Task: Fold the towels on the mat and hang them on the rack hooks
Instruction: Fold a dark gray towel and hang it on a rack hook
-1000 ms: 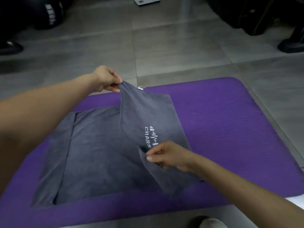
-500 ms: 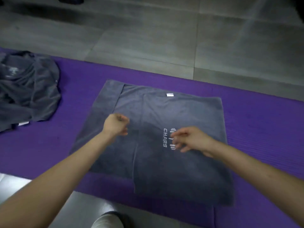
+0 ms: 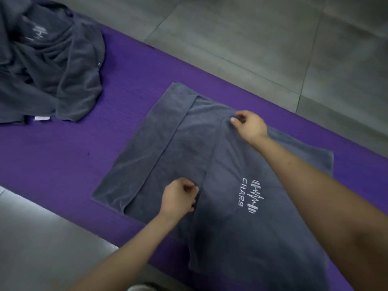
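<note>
Two hands [image 3: 180, 196] [image 3: 248, 126] pinch the towel [image 3: 241, 244] marked CHARS.

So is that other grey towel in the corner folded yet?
Not folded. The crumpled towel lies in a rumpled heap on the purple mat, creases running every way.

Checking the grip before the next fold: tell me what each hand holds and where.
Both hold the folded grey towel by its top flap's edge: right hand pinches the far end, left hand grips it near the middle.
</note>
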